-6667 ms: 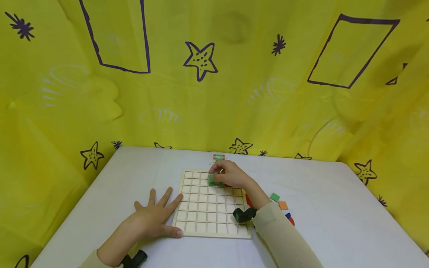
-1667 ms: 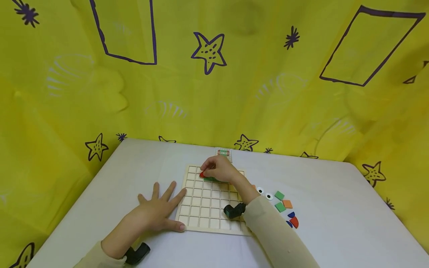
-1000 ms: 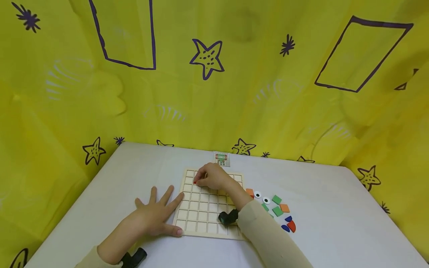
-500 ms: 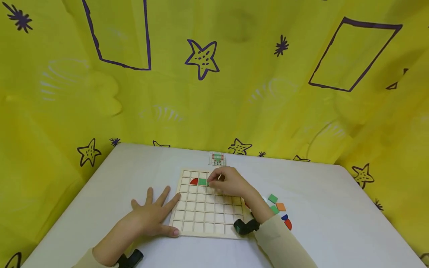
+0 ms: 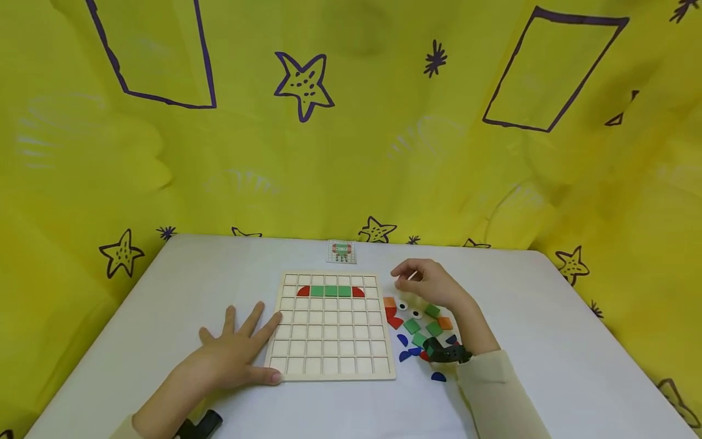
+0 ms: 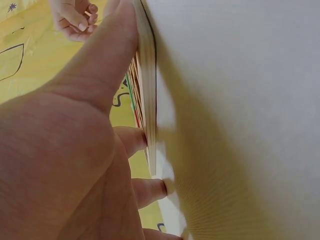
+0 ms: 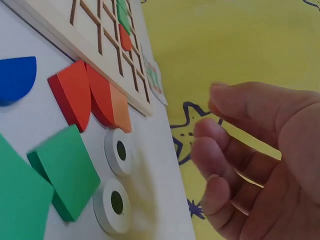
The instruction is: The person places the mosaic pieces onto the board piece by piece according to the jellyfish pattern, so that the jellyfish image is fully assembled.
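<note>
A wooden grid board (image 5: 330, 377) lies on the white table. One of its upper rows carries a red quarter-round piece (image 5: 304, 291), several green squares (image 5: 331, 291) and another red quarter-round (image 5: 358, 292). My left hand (image 5: 236, 353) is spread flat, its thumb and a fingertip touching the board's left edge. To the right of the board my right hand (image 5: 430, 283) hovers with loosely bent fingers, nothing between them. Below it two white eye discs (image 7: 117, 150) lie among loose green squares (image 7: 67, 172) and red quarter-rounds (image 7: 72, 95).
Blue half-round pieces (image 5: 438, 377) and orange squares (image 5: 445, 323) are scattered right of the board, partly under the right wrist's camera (image 5: 439, 352). A small pattern card (image 5: 342, 252) lies beyond the board. A yellow patterned curtain (image 5: 351, 152) hangs behind the table.
My right hand has left the grid and moved right, over the loose pieces. A red quarter-round went down at the row's left end earlier. The left hand stays against the board.
</note>
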A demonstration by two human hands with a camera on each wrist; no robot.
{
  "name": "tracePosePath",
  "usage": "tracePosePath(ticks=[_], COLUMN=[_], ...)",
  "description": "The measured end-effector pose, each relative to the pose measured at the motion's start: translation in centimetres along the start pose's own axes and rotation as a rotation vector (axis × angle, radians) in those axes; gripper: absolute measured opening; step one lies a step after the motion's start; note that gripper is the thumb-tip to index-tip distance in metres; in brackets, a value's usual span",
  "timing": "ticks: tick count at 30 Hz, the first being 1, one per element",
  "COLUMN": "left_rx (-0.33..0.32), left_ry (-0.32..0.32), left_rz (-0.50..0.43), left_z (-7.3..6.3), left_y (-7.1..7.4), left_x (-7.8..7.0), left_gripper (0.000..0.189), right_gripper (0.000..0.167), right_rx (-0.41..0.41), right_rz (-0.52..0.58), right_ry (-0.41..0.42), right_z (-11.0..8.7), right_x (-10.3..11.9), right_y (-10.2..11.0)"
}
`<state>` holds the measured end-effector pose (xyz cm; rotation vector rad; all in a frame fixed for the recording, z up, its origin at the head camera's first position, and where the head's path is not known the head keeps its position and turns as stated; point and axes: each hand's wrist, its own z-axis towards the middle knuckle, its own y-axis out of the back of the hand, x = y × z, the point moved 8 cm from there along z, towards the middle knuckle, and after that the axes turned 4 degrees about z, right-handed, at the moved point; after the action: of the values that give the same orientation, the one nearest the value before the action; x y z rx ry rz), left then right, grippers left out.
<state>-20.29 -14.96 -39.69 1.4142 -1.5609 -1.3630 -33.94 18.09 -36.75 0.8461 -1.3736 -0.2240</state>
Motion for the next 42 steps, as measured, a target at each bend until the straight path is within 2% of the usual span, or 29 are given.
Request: tracePosePath(ticks=[9,18,25,36,42], left_rx=[-0.019,-0.002,-0.011,-0.007,-0.008], left_ry=[-0.025,-0.001,-0.016,-0.009,-0.008], left_rz=[0.001,0.01,-0.005,-0.007,0.009], left_z=[0.0,-0.5,-0.2,0.2,0.3], left_y=[0.5,0.3,0.2,-0.1,0.0], left_x=[-0.3,0.4,0.1,-0.1,0.0], left_gripper=[0.109,0.11,0.109,0.11,0.11], right_gripper=[0.021,0.019,0.015,0.018,0.01], right_rx=[0.068,0.152,0.111,0.1,0.046], right_rz=[-0.08,-0.147,-0.184,-0.148,-0.086], right_ry=[-0.066,-0.129,-0.198,-0.179,-0.112], right_z=[0.1,1.2,0.8,0.7,1.0], right_x=[-0.7,-0.5,-0.9,-0.7,0.3], right_y=[-0.3,-3.1,-3.3,-3.0,-2.7])
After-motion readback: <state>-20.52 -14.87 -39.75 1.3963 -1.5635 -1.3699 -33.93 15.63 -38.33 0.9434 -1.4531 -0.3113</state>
